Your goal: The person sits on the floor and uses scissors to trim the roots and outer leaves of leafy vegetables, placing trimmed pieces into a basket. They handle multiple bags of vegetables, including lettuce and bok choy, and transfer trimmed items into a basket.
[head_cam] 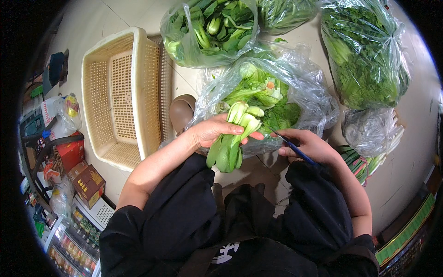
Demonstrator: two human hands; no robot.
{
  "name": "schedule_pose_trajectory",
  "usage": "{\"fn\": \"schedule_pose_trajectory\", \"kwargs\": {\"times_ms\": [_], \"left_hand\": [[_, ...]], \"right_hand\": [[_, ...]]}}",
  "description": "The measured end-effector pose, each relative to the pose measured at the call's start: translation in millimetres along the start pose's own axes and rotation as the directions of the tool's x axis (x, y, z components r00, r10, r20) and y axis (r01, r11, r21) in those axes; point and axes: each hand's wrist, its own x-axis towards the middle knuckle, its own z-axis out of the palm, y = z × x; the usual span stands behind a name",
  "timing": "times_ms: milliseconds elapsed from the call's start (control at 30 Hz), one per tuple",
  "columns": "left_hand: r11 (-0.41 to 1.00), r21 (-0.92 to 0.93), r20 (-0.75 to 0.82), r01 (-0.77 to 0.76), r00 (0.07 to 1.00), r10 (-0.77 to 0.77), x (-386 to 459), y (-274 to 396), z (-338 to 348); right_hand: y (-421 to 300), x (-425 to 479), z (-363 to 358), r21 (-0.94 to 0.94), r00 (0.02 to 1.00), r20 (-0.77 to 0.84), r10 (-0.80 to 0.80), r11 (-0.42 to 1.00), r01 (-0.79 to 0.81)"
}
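My left hand [219, 130] is closed around a bunch of bok choy [238, 133], its pale stem ends up and its leaves hanging down over my lap. My right hand [304, 145] holds a slim tool with a dark blue handle [299, 153], its thin tip pointing at the stem ends with a gap between; the kind of tool is not certain. Beneath both hands stands an open clear plastic bag [306, 83] with lettuce [258, 88] in it. Another open bag beyond it is full of bok choy [214, 26].
An empty cream plastic basket [138, 100] lies at the left, beside a brown shoe [182, 111]. Bagged leafy greens [367, 62] and spring onions [361, 166] are on the tiled floor at the right. Cardboard boxes [86, 185] and a bottle display [72, 251] stand far left.
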Motion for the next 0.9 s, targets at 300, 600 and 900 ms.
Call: {"fn": "schedule_pose_trajectory", "kwargs": {"times_ms": [300, 600, 900], "left_hand": [[0.985, 0.154, -0.143, -0.075, 0.985, 0.097, 4.7, -1.3, 6.6], [0.918, 0.373, -0.200, -0.135, 0.955, 0.221, 13.0, -3.6, 12.9], [0.991, 0.135, -0.120, -0.017, 0.992, 0.033, 1.9, 1.6, 5.2]], "right_hand": [[-3.3, 3.3, 9.0, 0.008, 0.993, -0.110, 0.031, 0.999, -0.031], [14.5, 7.8, 10.2, 0.137, 0.995, -0.083, 0.054, 0.990, -0.043], [24.0, 8.3, -4.5, -0.029, 0.997, -0.042, -0.069, 0.997, 0.067]]}}
